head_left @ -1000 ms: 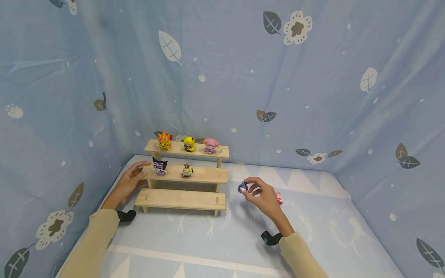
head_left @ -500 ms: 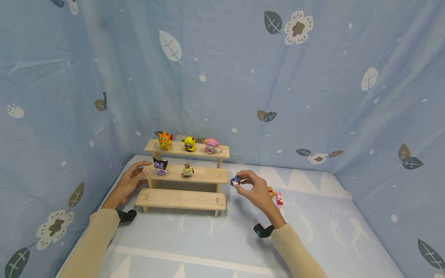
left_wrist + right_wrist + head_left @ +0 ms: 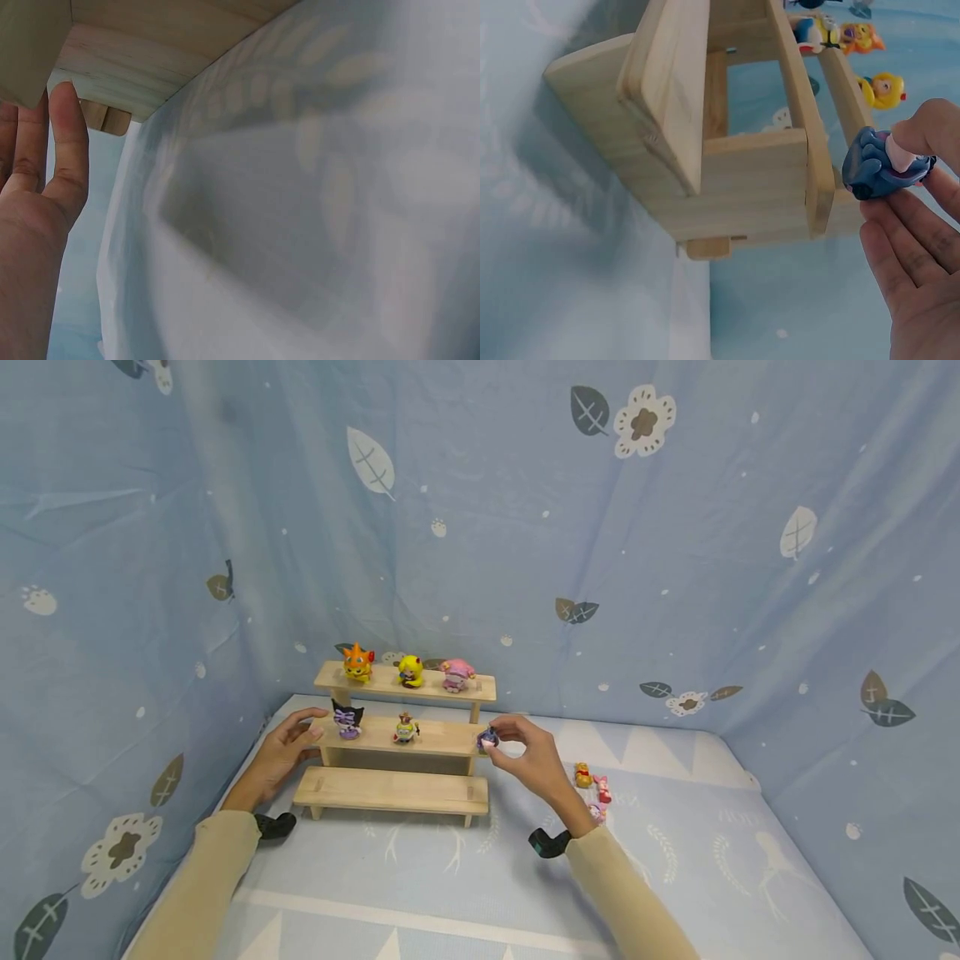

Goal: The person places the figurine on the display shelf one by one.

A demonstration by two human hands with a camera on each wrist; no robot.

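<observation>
A three-tier wooden display stand (image 3: 390,789) stands on the cloth-covered surface. My right hand (image 3: 534,758) pinches a small blue-purple figurine (image 3: 487,740) between thumb and fingers, at the right end of the middle tier. The right wrist view shows the figurine's rounded blue back (image 3: 874,165) close by the tier's end. My left hand (image 3: 281,752) grips the left end of the middle tier; part of its fingers is hidden by the board in the left wrist view. On that tier stand a black-and-purple figurine (image 3: 348,722) and a yellow crowned figurine (image 3: 405,729).
Orange (image 3: 357,663), yellow-haired (image 3: 410,671) and pink (image 3: 457,675) figurines line the top tier. Right of my right forearm lie a yellow-and-red bear figurine (image 3: 582,775), a pink-and-red figurine (image 3: 603,789) and a pale purple-pink figurine (image 3: 597,812). Patterned blue curtains (image 3: 480,568) enclose the surface.
My right hand has carried the blue-purple figurine leftward and slightly up to the middle tier's right end, uncovering the figurines on the cloth. My left hand has stayed at the stand.
</observation>
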